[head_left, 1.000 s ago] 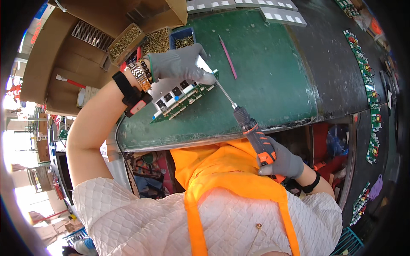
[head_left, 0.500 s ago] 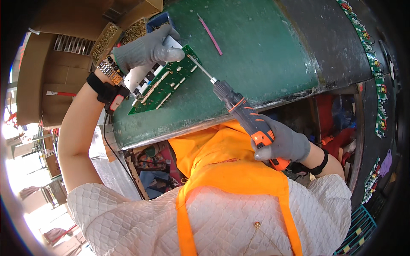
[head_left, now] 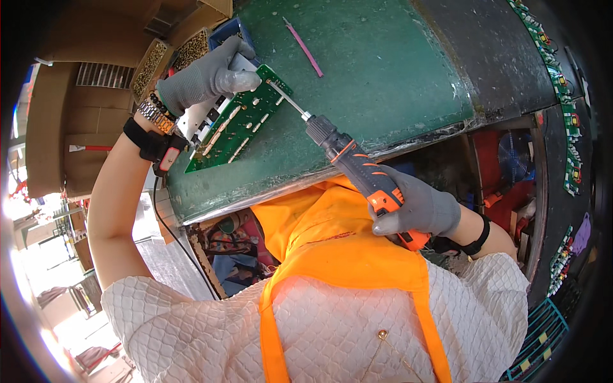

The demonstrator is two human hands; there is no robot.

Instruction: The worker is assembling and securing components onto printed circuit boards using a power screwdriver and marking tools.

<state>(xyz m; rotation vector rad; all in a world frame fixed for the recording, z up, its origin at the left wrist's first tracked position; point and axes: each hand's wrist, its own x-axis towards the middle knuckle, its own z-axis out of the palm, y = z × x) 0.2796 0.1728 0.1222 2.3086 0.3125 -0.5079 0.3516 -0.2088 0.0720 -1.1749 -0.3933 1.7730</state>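
Note:
My left hand (head_left: 207, 76), in a grey glove, grips a green circuit board (head_left: 246, 121) by its upper edge. The board is tilted on the green bench, its soldered side toward me and white and metal parts behind it. My gloved right hand (head_left: 424, 207) is wrapped round the handle of a black and orange electric screwdriver (head_left: 364, 169). Its long bit (head_left: 287, 97) reaches the board's upper corner, close to my left thumb. Whether the tip sits in a screw is too small to tell.
Beyond my left hand stand open boxes of small brass-coloured screws (head_left: 191, 50) and a blue bin (head_left: 233, 30). A pink pen-like stick (head_left: 303, 48) lies on the green bench top (head_left: 383, 76). More circuit boards (head_left: 565, 108) line the far right. A black cable (head_left: 169, 220) hangs from my left wrist.
The board, both hands and the screwdriver have shifted slightly left in the picture. The bit stays at the board's upper corner, and both grips look the same.

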